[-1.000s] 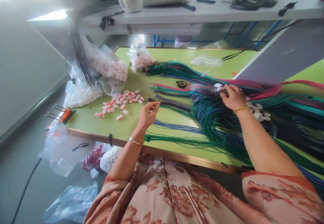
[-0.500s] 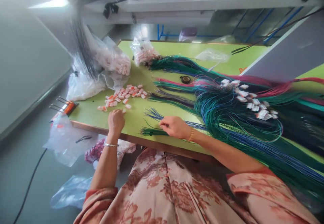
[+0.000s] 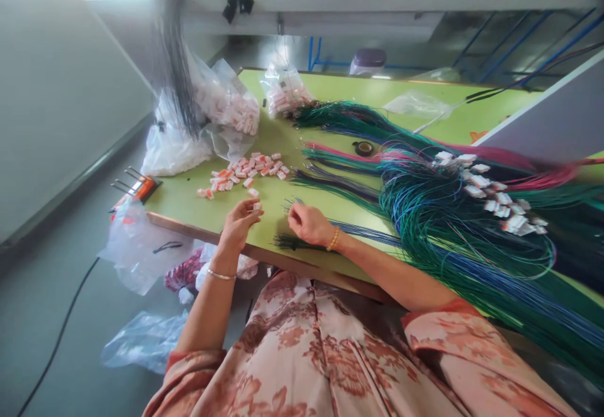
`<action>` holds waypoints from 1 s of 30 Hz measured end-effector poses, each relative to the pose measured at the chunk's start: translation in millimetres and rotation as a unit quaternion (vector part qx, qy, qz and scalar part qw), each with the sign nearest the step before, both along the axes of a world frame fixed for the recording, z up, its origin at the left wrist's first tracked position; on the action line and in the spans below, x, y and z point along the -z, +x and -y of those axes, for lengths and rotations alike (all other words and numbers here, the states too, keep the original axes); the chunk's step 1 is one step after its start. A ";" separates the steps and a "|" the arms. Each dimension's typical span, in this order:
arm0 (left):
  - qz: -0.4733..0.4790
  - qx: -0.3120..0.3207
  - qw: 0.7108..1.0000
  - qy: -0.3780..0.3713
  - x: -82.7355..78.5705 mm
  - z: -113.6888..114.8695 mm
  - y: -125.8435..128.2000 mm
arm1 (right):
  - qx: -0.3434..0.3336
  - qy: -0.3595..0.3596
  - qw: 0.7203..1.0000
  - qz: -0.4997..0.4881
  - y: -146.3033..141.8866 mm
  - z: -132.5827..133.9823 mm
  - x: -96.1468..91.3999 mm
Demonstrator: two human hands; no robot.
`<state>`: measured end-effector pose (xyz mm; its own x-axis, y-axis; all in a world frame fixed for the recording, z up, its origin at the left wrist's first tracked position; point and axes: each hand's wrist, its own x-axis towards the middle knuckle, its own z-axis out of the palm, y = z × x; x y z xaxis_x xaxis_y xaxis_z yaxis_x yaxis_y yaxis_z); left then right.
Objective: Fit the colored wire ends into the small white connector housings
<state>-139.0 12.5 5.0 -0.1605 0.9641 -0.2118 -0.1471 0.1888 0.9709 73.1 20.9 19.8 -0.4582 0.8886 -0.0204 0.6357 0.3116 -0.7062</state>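
Observation:
Between the thumb and fingers of my left hand [image 3: 239, 223] is a small white connector housing [image 3: 256, 207], held just above the table's front part. A pile of white and orange connector housings [image 3: 240, 173] lies beyond that hand. My right hand [image 3: 309, 223] is closed in a pinch over the tips of the blue wires [image 3: 361, 229]; whatever is between its fingers is hidden. Close to its wrist side, a bundle of dark green wires [image 3: 289, 241] ends near the table edge.
Long wire bundles [image 3: 415, 197] cover the right side, with white connectors [image 3: 500, 200] on top. A black tape roll [image 3: 363, 148] lies behind. Bags of connectors [image 3: 231, 105] stand at the back left. An orange pronged tool [image 3: 141, 189] sits at the left corner of the green table [image 3: 184, 206].
My left hand has lifted from the table beside the pile, now with a connector housing in its fingers. My right hand has moved left along the blue wires towards their tips. The view has shifted.

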 end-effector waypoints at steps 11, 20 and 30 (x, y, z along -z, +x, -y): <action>0.275 0.100 0.955 -0.053 -18.7 15.8 53.3 | 0.039 -0.076 0.962 -0.260 21.8 11.3 -12.6; 0.297 0.096 0.948 -0.069 -21.2 18.4 61.2 | 0.071 0.021 0.969 -0.238 21.2 23.1 -13.9; 0.253 0.112 0.959 -0.068 -19.4 20.6 61.8 | 0.057 0.082 0.985 -0.138 21.9 26.3 -16.3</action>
<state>-77.2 -8.1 24.4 0.2043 0.9201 -0.3342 -0.5333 0.3909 0.7502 94.9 -5.3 36.1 -0.3226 0.9158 0.2392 0.4648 0.3734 -0.8028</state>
